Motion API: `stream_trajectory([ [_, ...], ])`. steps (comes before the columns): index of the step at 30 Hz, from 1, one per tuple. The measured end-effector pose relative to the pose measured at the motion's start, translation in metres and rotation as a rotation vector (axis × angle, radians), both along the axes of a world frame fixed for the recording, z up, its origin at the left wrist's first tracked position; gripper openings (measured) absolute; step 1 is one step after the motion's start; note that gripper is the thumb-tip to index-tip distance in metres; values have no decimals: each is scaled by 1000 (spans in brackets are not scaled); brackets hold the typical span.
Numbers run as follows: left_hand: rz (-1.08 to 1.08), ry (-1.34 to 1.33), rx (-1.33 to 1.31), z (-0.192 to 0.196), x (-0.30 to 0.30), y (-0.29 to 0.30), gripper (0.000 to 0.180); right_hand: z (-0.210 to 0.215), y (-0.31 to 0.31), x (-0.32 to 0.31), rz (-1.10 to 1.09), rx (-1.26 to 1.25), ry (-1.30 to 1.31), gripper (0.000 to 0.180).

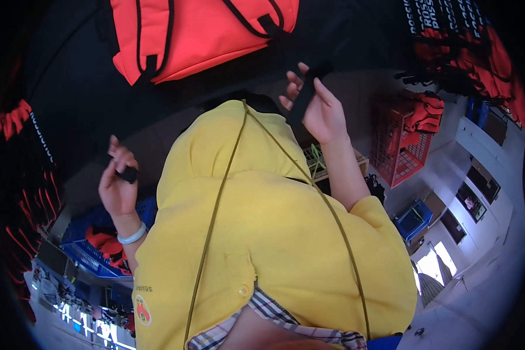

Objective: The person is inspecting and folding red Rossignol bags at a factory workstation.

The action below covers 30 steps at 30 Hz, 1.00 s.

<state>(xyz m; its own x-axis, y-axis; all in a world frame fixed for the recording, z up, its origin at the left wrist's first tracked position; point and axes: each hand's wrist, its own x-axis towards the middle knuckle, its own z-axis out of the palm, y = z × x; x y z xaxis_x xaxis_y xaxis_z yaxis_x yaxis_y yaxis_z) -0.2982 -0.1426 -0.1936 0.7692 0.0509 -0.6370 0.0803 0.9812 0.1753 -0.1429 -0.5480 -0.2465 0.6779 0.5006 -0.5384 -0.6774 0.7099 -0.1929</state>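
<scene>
A red bag (pixel 207 41) with black straps lies on the black table (pixel 76 99) at the far side. My right hand (pixel 325 116), palm up and nearer the bag, has a black strap (pixel 303 100) lying between its thumb and its curled fingers. To the left and lower, my left hand (pixel 116 189), with a pale bangle on the wrist, is closed around a small black piece (pixel 127 174); most of it is hidden by the fingers, so its kind cannot be told. Both hands are apart from the red bag.
Red and black pieces with white print are stacked at the far right (pixel 478 64) and left (pixel 35 157). A red crate (pixel 385 146) stands on the right, a blue crate (pixel 78 233) with red pieces on the left. A wooden box (pixel 360 164) is beside my right forearm.
</scene>
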Motion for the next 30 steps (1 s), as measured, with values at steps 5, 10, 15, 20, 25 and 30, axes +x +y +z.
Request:
stream_trajectory([
  [5,-220,-223,-123,32,64,-47,55,35,46,4,-24,-42,-150,45],
  [10,-334,-161,-84,6,79,-84,58,44,64,7,130,-186,-148,46],
  [15,-405,-105,11,5,86,-89,48,56,84,8,150,-178,-236,47],
  [20,-474,-102,176,16,91,-94,42,55,97,14,153,8,-158,48],
  [25,-476,-122,195,19,91,-94,41,57,103,17,190,67,-114,49],
  [30,-398,-116,69,9,86,-95,38,59,108,13,254,-54,-150,49],
])
